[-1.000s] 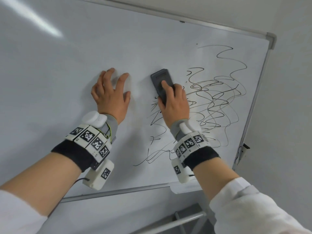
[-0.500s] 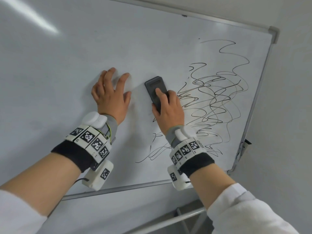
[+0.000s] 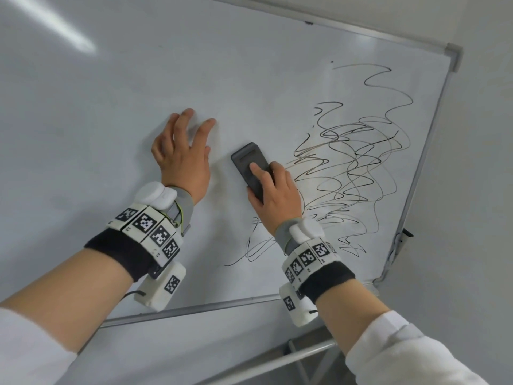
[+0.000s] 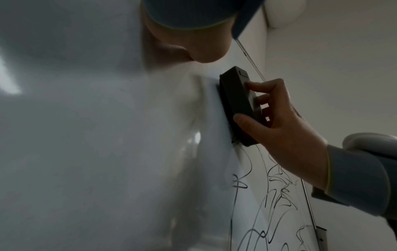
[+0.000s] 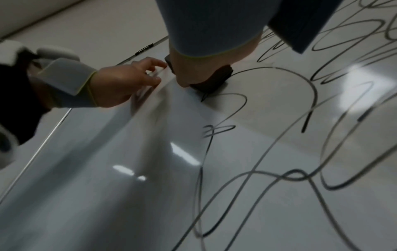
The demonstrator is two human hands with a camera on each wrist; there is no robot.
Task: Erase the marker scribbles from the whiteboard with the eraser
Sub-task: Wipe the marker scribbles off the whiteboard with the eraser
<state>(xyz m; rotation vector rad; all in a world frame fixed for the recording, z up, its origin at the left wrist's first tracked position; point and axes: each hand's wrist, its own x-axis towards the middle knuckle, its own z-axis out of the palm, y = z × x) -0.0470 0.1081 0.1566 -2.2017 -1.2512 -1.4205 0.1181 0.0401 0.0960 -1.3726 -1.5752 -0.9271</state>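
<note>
A dark grey eraser lies flat against the whiteboard, and my right hand grips it, forefinger on its back and thumb on its side. The left wrist view shows the same eraser in the right hand, pad on the board. Black marker scribbles cover the board's right part and run down past my right wrist; more scribbles fill the right wrist view. My left hand presses on the board left of the eraser, fingers spread.
The board's metal frame runs down the right side, with a small clip beside it. A bottom rail sits under my wrists, and a grey metal bar lies below it. A plain wall stands to the right.
My right hand has slid the eraser down and to the left, and the strokes at the scribbles' left edge have gone. The left hand has stayed on the board.
</note>
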